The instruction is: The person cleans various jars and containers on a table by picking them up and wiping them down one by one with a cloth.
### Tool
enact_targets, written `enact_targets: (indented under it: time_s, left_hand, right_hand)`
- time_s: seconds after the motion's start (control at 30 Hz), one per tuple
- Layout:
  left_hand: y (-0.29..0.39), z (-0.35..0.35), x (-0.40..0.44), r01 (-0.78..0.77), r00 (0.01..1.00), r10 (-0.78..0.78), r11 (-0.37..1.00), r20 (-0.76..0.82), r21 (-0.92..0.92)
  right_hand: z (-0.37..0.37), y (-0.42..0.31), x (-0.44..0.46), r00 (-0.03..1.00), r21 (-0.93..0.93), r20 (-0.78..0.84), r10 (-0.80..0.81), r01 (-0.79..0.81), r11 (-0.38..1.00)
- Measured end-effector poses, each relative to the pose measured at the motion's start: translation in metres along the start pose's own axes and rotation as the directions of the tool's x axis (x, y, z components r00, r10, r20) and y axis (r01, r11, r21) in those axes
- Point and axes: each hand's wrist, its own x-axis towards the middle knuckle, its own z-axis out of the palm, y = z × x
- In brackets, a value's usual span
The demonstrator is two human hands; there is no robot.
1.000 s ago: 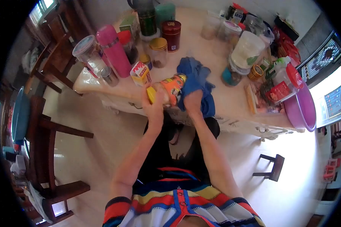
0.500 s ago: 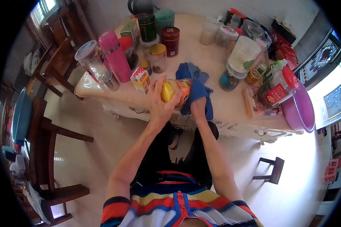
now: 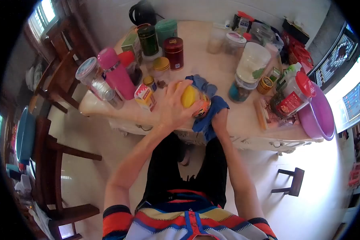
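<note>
Yellow-lidded jar point(image 3: 190, 97), rounded, clasped in left hand point(image 3: 174, 110); right hand point(image 3: 220, 122) clutching crumpled blue cloth point(image 3: 217, 106).

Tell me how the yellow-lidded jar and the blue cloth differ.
The jar has a yellow lid and patterned body; the cloth is plain blue. The jar is rounded, the cloth crumpled. The left hand holds the jar, the right hand the cloth. Both are hand-held.

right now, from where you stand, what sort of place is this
Probably a room in someone's home, perhaps a dining room. A pink flask and a black kettle stand on a pale table with drawers, and there is a wooden chair nearby.
</note>
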Motion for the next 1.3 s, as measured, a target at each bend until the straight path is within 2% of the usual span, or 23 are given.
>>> enact_targets:
  time_s: [0.03,0.07,0.1,0.17,0.2,0.27,0.3,0.37,0.5,0.57,0.7,0.77,0.8,0.87,1.07,1.2,1.3]
  left_hand:
    - [0.001,0.000,0.009,-0.045,0.999,0.044,0.995,0.014,0.084]
    - [0.000,0.001,0.020,-0.092,0.996,0.088,0.982,0.029,0.167]
    - [-0.003,0.005,0.032,-0.099,0.995,0.095,0.981,0.032,0.167]
    - [-0.007,0.017,0.061,-0.110,0.990,0.118,0.989,-0.073,0.101]
    - [-0.009,0.024,0.074,-0.114,0.990,0.122,0.988,-0.074,0.102]
    - [-0.010,0.041,0.099,-0.239,0.965,0.257,0.946,-0.055,0.218]
    - [-0.012,0.050,0.110,-0.242,0.964,0.260,0.945,-0.054,0.221]
    - [-0.017,0.069,0.131,-0.278,0.960,0.272,0.922,0.059,0.268]
    - [-0.034,0.103,0.170,-0.282,0.959,0.264,0.918,0.101,0.279]
    - [-0.048,0.118,0.190,-0.222,0.970,0.163,0.900,0.182,0.376]
    - [-0.078,0.136,0.223,-0.296,0.952,0.227,0.858,0.207,0.419]
    - [-0.073,0.131,0.231,-0.112,0.963,-0.023,0.872,0.269,0.476]
    - [-0.079,0.133,0.232,-0.118,0.960,-0.020,0.874,0.278,0.471]
    - [-0.092,0.134,0.236,-0.117,0.969,-0.034,0.807,0.245,0.578]
    - [-0.130,0.144,0.251,-0.067,0.965,-0.099,0.803,0.244,0.592]
    - [-0.132,0.142,0.258,0.007,0.948,-0.205,0.777,0.243,0.630]
    - [-0.122,0.141,0.252,-0.001,0.932,-0.252,0.717,0.260,0.697]
  right_hand:
    - [0.000,0.000,-0.002,0.997,0.014,0.030,0.070,-0.071,0.997]
    - [0.003,0.007,-0.007,0.997,0.016,0.021,0.074,-0.074,0.997]
    - [0.008,0.015,-0.011,0.998,-0.054,0.030,0.064,-0.062,0.997]
    - [0.012,0.026,-0.016,0.998,-0.122,0.035,0.048,-0.044,0.992]
    - [0.009,0.019,-0.014,0.996,-0.083,0.047,0.080,-0.076,0.994]
    - [0.005,0.000,-0.006,0.997,0.060,0.018,0.081,-0.082,0.995]
    - [0.002,-0.007,-0.003,0.997,0.064,0.016,0.079,-0.080,0.995]
    - [-0.002,-0.014,-0.002,0.983,0.078,0.079,0.167,-0.174,0.982]
    - [-0.001,-0.006,-0.003,0.994,0.115,0.054,0.096,-0.102,0.988]
    - [-0.003,-0.008,-0.001,0.984,0.143,0.095,0.151,-0.164,0.976]
    - [-0.005,-0.010,0.001,0.978,0.136,0.105,0.178,-0.191,0.972]
    - [-0.007,-0.012,0.002,0.971,0.165,0.127,0.202,-0.221,0.961]
    - [-0.007,-0.013,0.002,0.970,0.162,0.121,0.210,-0.228,0.960]
    - [-0.006,-0.015,0.001,0.984,0.199,0.073,0.165,-0.177,0.964]
    - [-0.005,-0.011,-0.002,0.970,0.263,0.115,0.216,-0.239,0.935]
    - [-0.010,-0.016,0.002,0.953,0.206,0.150,0.265,-0.292,0.934]
    - [-0.008,-0.016,0.002,0.976,0.172,0.102,0.195,-0.210,0.962]
